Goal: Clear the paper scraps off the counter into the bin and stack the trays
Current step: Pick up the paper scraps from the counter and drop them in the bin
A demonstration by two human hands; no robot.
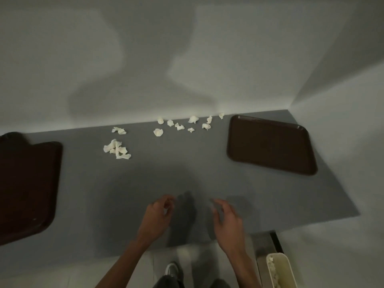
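A grey counter [187, 169] is seen from above, set against a pale wall [145, 59], and the brown tray [270, 144] lying flat and slightly skewed at its far right end is taken as the reference. Just left of that tray, along the foot of the wall, a loose scatter of white paper scraps [180, 125] is spread out, the nearest piece lying close to the tray's far left corner but apart from it. Further left of the tray a small crumpled scrap [119, 130] is found, and nearer the viewer a larger clump of scraps [117, 149] is heaped together. Well apart from the tray, at the opposite end of the counter, a second brown tray [27, 188] is laid, cut off by the picture's edge, with a dark shape [12, 138] behind it that cannot be identified. Both bare hands are held over the counter's near edge, left of the tray and nearer the viewer, well apart from the scraps and from both trays. The left hand [158, 215] is shown with its fingers curled in toward the thumb; it is blurred, and whether anything is pinched cannot be told. The right hand [226, 219] is held with fingers spread and relaxed, gripping nothing. Nearer the viewer than the tray, off the counter and down by the floor, a cream bin [279, 269] is stood, with pale scraps visible inside. A shoe [172, 269] is seen on the floor, left of the tray and nearer still.
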